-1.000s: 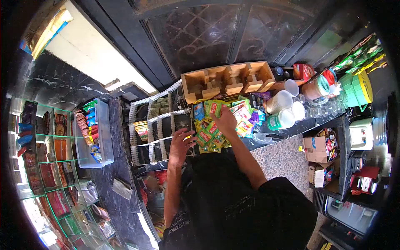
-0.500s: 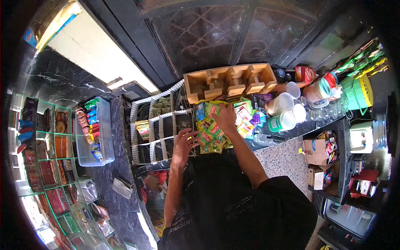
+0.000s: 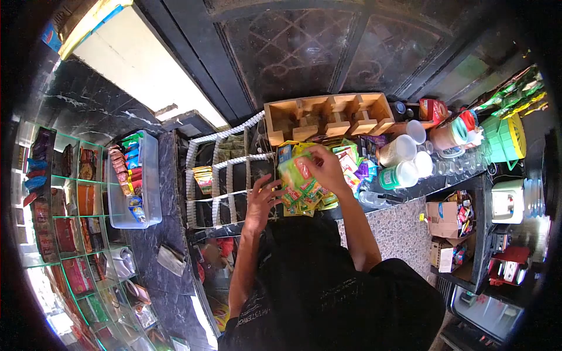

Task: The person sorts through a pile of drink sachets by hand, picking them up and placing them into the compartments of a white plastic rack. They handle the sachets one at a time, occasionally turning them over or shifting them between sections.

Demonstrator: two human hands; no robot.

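Note:
My right hand point(image 3: 326, 168) pinches a green sachet point(image 3: 291, 172), blurred by motion, just above a pile of green and yellow sachets point(image 3: 304, 202) on the counter. At the pile's left edge, my left hand point(image 3: 261, 203) has its fingers spread, with nothing seen in them. Beside the pile lie more colourful sachets point(image 3: 350, 159) and purple packets point(image 3: 369, 168). Left of my left hand stands a divided rack with white-wrapped bars point(image 3: 231, 159). A few packets point(image 3: 204, 179) sit in one of its compartments.
A wooden box with compartments point(image 3: 328, 117) stands behind the pile. Several jars point(image 3: 399, 175) and glasses line the counter's right side. A clear plastic bin point(image 3: 149, 187) of packets and a glass-shelved rack point(image 3: 73, 216) are at left. Cardboard boxes point(image 3: 443, 219) sit lower right.
My right hand has lifted a green sachet off the pile and moved slightly right. My left hand stays beside the pile, its fingers a little more spread. The view has shifted slightly.

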